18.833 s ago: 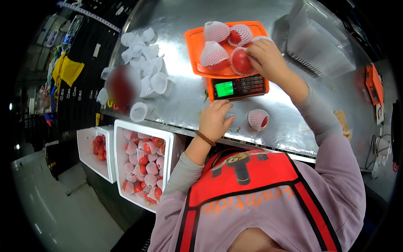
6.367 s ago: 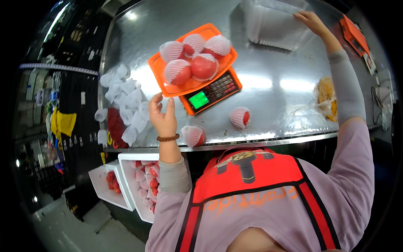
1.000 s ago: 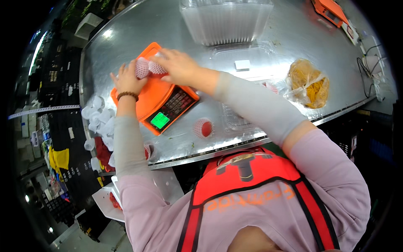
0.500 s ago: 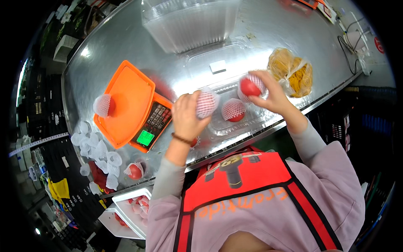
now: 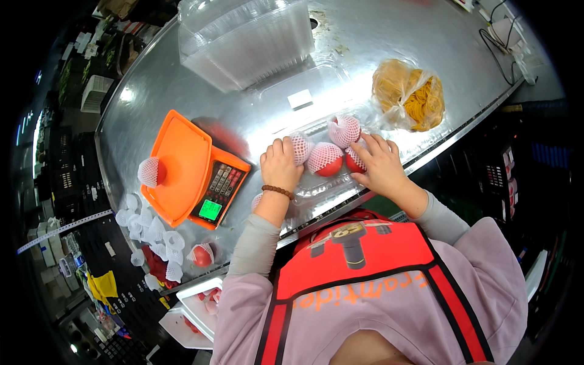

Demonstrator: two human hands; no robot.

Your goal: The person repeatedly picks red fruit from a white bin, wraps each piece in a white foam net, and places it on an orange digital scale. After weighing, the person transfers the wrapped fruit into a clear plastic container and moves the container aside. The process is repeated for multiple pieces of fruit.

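A clear plastic clamshell tray (image 5: 304, 193) lies open before me, with round red fruits in white foam nets grouped in it. My left hand (image 5: 281, 163) curls round a netted fruit (image 5: 301, 149) at the group's left side. On the right, my right hand (image 5: 384, 167) has its fingers and thumb around a red fruit (image 5: 354, 160) whose net covers only part of it. Between the hands sits another netted fruit (image 5: 326, 160), red at its lower side. Behind that one is a further netted fruit (image 5: 344, 130). A foam net (image 5: 257, 201) shows partly behind my left wrist.
An orange scale (image 5: 179, 167) with a netted fruit (image 5: 151, 172) on its pan stands left. Loose foam nets (image 5: 146, 225) and a fruit (image 5: 201, 255) lie near the edge. Stacked clear containers (image 5: 246, 45) stand behind; a bag of rubber bands (image 5: 409, 94) is right. White boxes (image 5: 198, 310) are below.
Both hands have come down to the tray with their fruits. The right hand's grip now sits lower, beside the middle fruit. The whole view has shifted slightly.
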